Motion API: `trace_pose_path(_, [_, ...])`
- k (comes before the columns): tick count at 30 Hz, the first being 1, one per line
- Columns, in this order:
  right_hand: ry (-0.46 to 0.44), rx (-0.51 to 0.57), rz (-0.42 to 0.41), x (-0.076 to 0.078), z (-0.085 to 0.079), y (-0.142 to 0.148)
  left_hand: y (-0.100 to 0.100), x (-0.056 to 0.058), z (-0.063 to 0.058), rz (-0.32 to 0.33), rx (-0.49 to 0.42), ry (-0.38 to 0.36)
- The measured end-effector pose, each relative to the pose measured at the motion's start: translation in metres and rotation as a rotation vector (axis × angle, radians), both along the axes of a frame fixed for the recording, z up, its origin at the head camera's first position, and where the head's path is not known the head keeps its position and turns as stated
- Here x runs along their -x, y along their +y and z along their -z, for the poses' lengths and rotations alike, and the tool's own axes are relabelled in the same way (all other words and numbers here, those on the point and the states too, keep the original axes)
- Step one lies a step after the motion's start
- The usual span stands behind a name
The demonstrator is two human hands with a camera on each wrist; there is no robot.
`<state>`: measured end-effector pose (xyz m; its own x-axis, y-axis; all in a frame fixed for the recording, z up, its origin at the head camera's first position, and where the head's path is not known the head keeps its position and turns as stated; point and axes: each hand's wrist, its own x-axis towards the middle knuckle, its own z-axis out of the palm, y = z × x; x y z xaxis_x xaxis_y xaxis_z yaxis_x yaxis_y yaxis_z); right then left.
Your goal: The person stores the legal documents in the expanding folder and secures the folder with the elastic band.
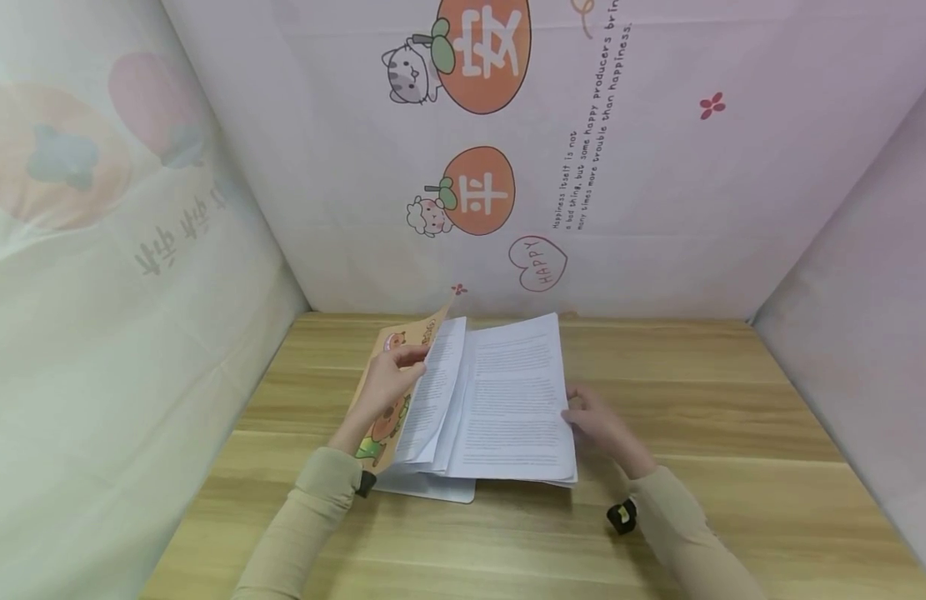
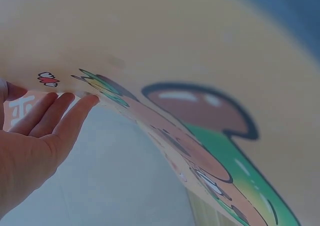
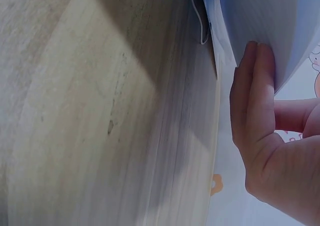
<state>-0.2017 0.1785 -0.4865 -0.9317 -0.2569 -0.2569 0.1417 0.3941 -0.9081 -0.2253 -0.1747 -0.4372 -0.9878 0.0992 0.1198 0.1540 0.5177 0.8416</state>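
Observation:
An orange cover [image 1: 391,421] with cartoon pictures stands half raised at the left of some printed sheets [image 1: 508,400]. My left hand [image 1: 391,379] pinches that cover near its upper edge; in the left wrist view the fingers [image 2: 65,121] meet the edge from below. Several white pages with lines of print lie fanned open beside it, their right part lifted off the table. At their right edge my right hand [image 1: 598,421] grips the sheets, thumb on the front and fingers [image 3: 257,91] behind. A pale flat panel [image 1: 432,487] shows under the pages.
A wood-grain table [image 1: 733,467] lies beneath everything. Its far edge meets a white cloth backdrop [image 1: 658,250] with orange cartoon prints, and more white cloth [image 1: 95,358] hangs at the sides. A black strap piece [image 1: 622,517] sits at the right wrist.

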Motion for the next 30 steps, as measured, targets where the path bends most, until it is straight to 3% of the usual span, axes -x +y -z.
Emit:
trace_pose_path(16, [-0.019, -0.007, 0.033, 0.000, -0.007, -0.011, 0.002, -0.001, 0.002, 0.000, -0.011, -0.011])
trace_pose_path(30, [-0.026, 0.023, -0.007, 0.001, -0.008, -0.029, 0.003, -0.001, 0.003, 0.003, -0.003, 0.016])
